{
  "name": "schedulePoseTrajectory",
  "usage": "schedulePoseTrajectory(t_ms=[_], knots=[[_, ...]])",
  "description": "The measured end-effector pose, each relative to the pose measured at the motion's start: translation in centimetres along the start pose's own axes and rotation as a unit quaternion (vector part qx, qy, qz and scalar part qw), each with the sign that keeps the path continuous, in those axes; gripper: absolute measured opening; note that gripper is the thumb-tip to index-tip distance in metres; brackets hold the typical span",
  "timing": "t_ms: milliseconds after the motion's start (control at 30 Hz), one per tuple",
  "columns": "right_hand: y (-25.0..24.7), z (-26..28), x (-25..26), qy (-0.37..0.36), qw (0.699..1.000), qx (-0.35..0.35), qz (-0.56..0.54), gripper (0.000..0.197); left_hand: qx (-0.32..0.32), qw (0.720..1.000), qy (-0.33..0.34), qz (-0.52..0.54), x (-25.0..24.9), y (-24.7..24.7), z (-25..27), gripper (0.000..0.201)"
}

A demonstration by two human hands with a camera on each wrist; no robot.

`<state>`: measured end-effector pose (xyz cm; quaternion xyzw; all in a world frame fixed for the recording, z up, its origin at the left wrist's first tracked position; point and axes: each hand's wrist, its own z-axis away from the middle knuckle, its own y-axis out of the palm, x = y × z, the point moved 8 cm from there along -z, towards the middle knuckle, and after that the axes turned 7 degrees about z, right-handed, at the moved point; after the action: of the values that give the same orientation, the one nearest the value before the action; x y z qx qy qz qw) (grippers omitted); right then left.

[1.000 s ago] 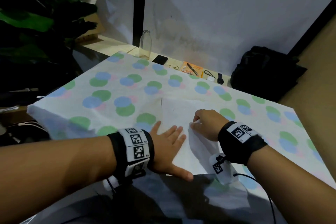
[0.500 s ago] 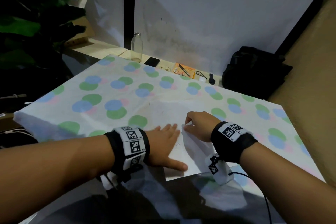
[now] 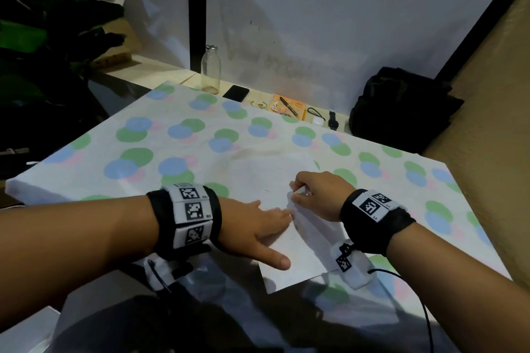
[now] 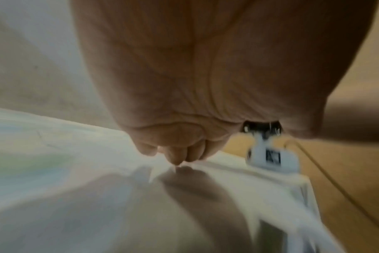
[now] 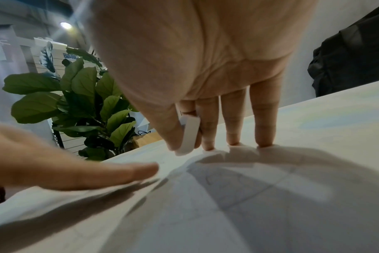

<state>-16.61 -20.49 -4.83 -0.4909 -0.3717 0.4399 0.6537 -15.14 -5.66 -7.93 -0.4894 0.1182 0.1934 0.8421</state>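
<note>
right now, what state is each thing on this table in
white paper sheet: lying flat, wrinkled mid-sheet
small white eraser block: pinched, tip on the sheet
left hand: flat, pressing the sheet
right hand: pinching the eraser
clear glass bottle: upright, uncapped
black phone: flat, screen dark

Black wristbands (image 3: 375,221) with white coded tags

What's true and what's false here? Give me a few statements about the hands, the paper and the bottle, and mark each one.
1. The right hand pinches a white eraser. True.
2. The left hand is lifted clear of the sheet of paper. False: it rests flat on it, fingers straight.
3. The glass bottle lies on its side. False: it stands upright beyond the cloth's far edge.
4. The tablecloth has green and blue dots. True.
</note>
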Motion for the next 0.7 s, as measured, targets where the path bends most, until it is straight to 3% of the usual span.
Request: schedulePoseTrajectory(t_ms=[67,167,300,433,533,700], knots=[[0.0,0.4,-0.2,-0.009,1.000,0.000,-0.001,0.018,-0.019,0.999,-0.017,0.041,1.6,-2.0,0.3,0.092],[0.1,0.6,-0.3,-0.028,1.000,0.006,-0.013,0.006,-0.066,0.994,-0.086,0.017,6.2,-5.4,0.6,0.090],[-0.2,0.6,-0.1,-0.063,0.997,-0.002,-0.038,0.018,-0.074,0.984,-0.149,-0.070,8.9,-7.4,0.3,0.081],[0.0,1.0,-0.7,-0.079,0.995,-0.002,-0.064,0.015,-0.039,0.985,-0.084,-0.145,8.0,-6.5,-0.8,0.069],[0.2,1.3,-1.3,-0.095,0.993,0.018,-0.074,0.013,-0.069,0.990,-0.030,-0.121,7.1,-6.2,-0.3,0.063],[0.2,1.5,-1.6,-0.117,0.990,0.035,-0.075,0.015,-0.049,0.991,0.030,-0.119,5.4,-4.9,1.8,0.046]])
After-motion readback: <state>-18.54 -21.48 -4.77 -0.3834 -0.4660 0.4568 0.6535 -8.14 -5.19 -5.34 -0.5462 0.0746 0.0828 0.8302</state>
